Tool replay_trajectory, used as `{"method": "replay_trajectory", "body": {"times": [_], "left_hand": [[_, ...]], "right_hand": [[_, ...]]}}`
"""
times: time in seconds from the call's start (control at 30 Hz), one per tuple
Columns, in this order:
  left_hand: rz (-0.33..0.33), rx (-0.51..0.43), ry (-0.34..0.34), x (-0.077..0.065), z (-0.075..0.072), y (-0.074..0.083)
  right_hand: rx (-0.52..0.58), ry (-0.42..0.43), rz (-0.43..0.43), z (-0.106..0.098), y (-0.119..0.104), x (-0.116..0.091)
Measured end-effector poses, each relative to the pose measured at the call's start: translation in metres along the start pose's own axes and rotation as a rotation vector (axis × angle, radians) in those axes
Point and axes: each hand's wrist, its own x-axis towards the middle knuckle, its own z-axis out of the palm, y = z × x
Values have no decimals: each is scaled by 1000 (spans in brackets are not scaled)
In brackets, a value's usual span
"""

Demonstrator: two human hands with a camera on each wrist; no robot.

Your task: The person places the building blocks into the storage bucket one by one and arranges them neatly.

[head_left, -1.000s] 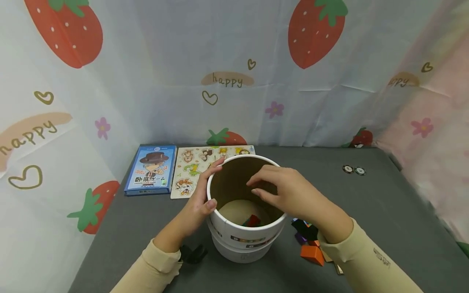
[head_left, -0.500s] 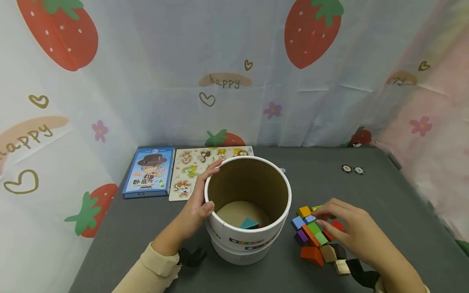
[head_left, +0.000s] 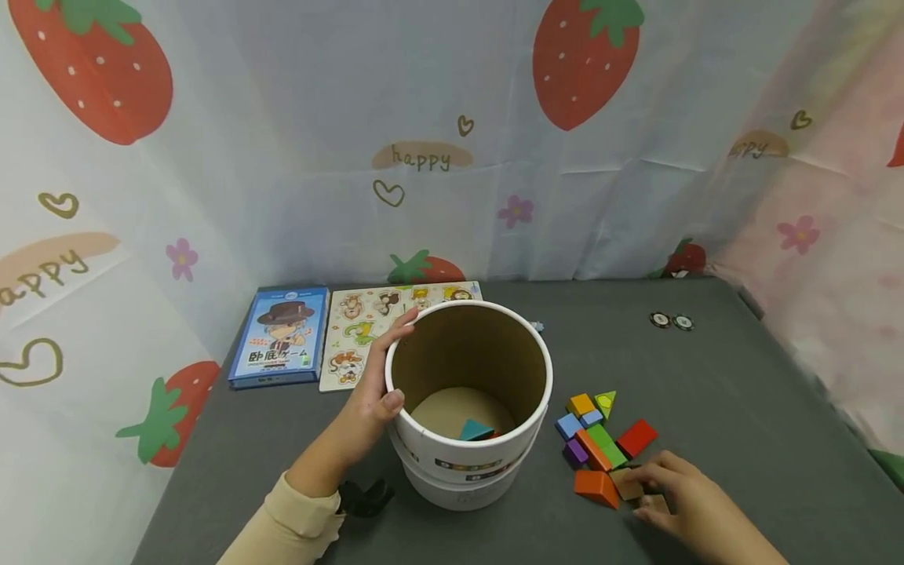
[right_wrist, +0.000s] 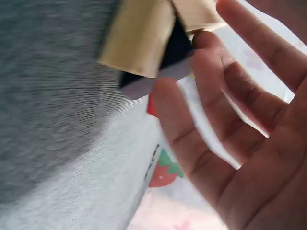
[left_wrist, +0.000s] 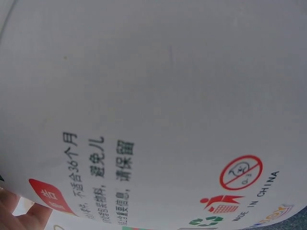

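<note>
My left hand (head_left: 370, 396) grips the left side of a tall white bucket (head_left: 487, 449), thumb at the rim. A teal triangular block (head_left: 476, 429) lies inside it, with a bit of red beside it. The left wrist view is filled by the bucket's printed wall (left_wrist: 158, 86). My right hand (head_left: 688, 498) reaches over the near end of a pile of toy blocks, fingers extended beside a plain wooden block (right_wrist: 139, 38) and a black block (right_wrist: 177, 50). Those fingers overlap part of the wooden blocks in the head view.
Near the right hand lie an orange block (head_left: 595, 488), a red block (head_left: 638, 438), a green block (head_left: 606, 445) and several more. Behind the bucket are a blue game box (head_left: 278, 337) and an animal puzzle board (head_left: 346, 345). Two poker chips (head_left: 672, 321) lie farther right.
My right hand has moved from over the bucket's opening to the blocks at right, then nearer along the pile. A teal block now shows inside the bucket. The left hand keeps its grip.
</note>
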Motion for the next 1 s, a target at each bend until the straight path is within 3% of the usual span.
{"method": "replay_trajectory", "body": {"times": [0.13,0.33,0.57,0.7,0.87,1.0], "left_hand": [[-8,0,0,-1,0,1],[-13,8,1,-1,1,1],[-29,21,4,-2,-1,2],[-35,19,2,-1,-1,2],[-35,13,-2,-1,-1,2],[-33,13,-3,-1,-1,1]], "right_hand": [[27,-19,16,3,5,-4],[-50,57,113,5,9,-8],[-50,-37,159,8,14,-8],[-73,-36,213,8,13,-8],[-115,43,260,0,1,-12],[-156,187,199,-14,-17,-10]]}}
